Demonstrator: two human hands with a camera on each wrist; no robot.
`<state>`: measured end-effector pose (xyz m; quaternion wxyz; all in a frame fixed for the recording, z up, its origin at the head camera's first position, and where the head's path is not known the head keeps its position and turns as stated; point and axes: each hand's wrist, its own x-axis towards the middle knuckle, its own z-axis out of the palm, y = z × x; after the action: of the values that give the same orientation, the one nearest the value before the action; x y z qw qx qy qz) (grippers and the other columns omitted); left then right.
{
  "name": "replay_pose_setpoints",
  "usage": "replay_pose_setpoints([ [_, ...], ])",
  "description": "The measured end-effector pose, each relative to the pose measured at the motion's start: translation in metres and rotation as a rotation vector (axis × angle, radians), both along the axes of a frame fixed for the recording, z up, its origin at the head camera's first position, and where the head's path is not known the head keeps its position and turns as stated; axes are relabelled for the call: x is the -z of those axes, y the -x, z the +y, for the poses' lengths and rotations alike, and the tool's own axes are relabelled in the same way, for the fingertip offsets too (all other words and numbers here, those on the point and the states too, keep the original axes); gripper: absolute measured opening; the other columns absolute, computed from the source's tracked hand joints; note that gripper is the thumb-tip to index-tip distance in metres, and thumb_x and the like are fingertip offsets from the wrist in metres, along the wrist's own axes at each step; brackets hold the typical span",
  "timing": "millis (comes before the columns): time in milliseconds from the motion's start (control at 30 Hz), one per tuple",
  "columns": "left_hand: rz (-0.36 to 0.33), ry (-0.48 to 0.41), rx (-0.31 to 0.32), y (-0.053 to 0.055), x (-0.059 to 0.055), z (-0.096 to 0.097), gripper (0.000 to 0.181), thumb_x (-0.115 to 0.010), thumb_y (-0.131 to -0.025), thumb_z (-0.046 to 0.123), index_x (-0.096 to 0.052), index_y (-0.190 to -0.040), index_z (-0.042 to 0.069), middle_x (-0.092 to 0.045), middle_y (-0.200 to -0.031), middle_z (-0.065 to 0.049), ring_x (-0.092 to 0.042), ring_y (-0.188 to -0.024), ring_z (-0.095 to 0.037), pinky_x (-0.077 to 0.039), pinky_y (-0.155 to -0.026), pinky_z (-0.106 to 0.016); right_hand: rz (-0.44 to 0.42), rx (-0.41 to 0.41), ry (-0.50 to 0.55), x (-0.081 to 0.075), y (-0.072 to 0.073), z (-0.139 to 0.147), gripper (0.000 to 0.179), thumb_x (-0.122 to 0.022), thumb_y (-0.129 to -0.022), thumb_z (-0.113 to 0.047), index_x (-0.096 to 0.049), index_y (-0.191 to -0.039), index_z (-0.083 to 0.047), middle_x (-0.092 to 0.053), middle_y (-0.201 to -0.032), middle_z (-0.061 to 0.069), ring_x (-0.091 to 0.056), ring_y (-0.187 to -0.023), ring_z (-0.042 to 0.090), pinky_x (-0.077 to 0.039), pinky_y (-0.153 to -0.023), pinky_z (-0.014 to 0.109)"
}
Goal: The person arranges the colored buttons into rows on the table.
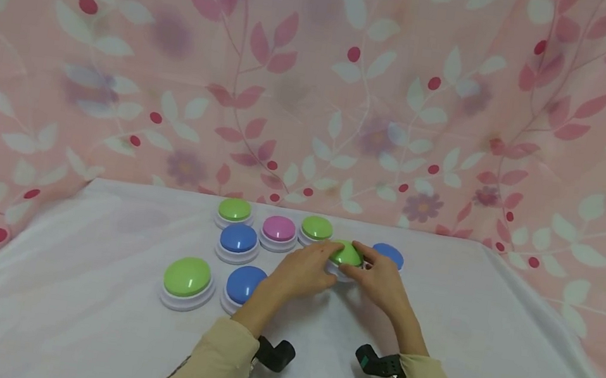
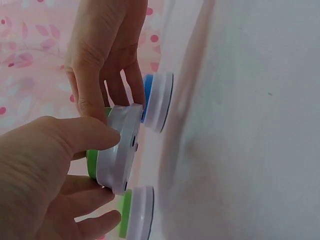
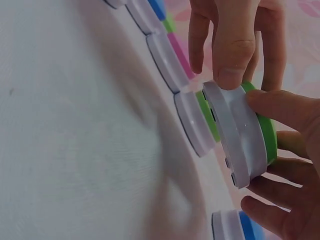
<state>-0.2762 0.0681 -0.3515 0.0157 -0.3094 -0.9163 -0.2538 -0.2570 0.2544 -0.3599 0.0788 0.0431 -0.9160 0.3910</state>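
Both hands hold one green push button (image 1: 348,254) with a white round base, off the cloth. Fingers and thumb of my left hand (image 1: 303,272) grip its left side. On the other side, my right hand (image 1: 381,280) pinches the base and the green dome. The left wrist view shows the base (image 2: 120,150) seen from its edge, with small dark feet on the underside. A blue button (image 1: 388,254) stands just behind the right hand, partly hidden by it. Left of the held button sits another green button (image 1: 317,228), partly covered by the left hand.
Several more buttons stand on the white cloth (image 1: 91,314) to the left: a pink one (image 1: 278,229), a green one (image 1: 234,209) at the back, blue ones (image 1: 239,239) and a green one (image 1: 187,277) nearer. A pink floral curtain (image 1: 316,88) hangs behind the table.
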Motion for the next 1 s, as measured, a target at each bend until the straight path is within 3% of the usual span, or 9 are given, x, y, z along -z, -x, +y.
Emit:
replay_pose_setpoints([
  [200, 0.047, 0.045, -0.018, -0.006, -0.008, -0.003, 0.063, -0.066, -0.092, 0.026, -0.043, -0.15, 0.016, -0.041, -0.155, -0.006, -0.038, -0.143, -0.024, -0.039, -0.111, -0.045, 0.017, -0.016, 0.0, -0.009, -0.003, 0.0, 0.066, -0.075, -0.086, -0.04, -0.055, -0.141, -0.009, -0.06, -0.134, 0.018, -0.058, -0.122, 0.04, -0.055, -0.091, 0.047],
  [533, 0.187, 0.187, -0.005, -0.015, -0.008, -0.012, 0.065, -0.065, -0.094, 0.028, -0.039, -0.152, 0.013, -0.041, -0.154, -0.013, -0.055, -0.129, -0.026, -0.054, -0.094, -0.039, 0.029, -0.075, -0.037, -0.016, 0.001, -0.001, 0.062, -0.075, -0.086, -0.04, -0.061, -0.135, -0.006, -0.064, -0.127, 0.015, -0.061, -0.118, 0.04, -0.056, -0.089, 0.045],
  [833, 0.256, 0.157, 0.042, -0.022, -0.007, -0.032, 0.064, -0.069, -0.092, 0.025, -0.043, -0.149, 0.015, -0.044, -0.152, -0.011, -0.062, -0.12, -0.025, -0.055, -0.092, -0.035, 0.047, -0.166, -0.069, -0.019, -0.005, -0.007, 0.063, -0.075, -0.086, -0.04, -0.06, -0.136, -0.006, -0.061, -0.134, 0.014, -0.056, -0.125, 0.039, -0.05, -0.098, 0.051],
  [1000, 0.279, 0.141, 0.069, -0.03, -0.004, -0.045, 0.061, -0.069, -0.093, 0.023, -0.045, -0.148, 0.015, -0.044, -0.152, -0.012, -0.067, -0.11, -0.025, -0.058, -0.084, -0.033, 0.079, -0.213, -0.083, -0.02, -0.012, -0.015, 0.061, -0.077, -0.085, -0.037, -0.061, -0.134, -0.004, -0.061, -0.136, 0.013, -0.055, -0.127, 0.036, -0.048, -0.099, 0.051],
])
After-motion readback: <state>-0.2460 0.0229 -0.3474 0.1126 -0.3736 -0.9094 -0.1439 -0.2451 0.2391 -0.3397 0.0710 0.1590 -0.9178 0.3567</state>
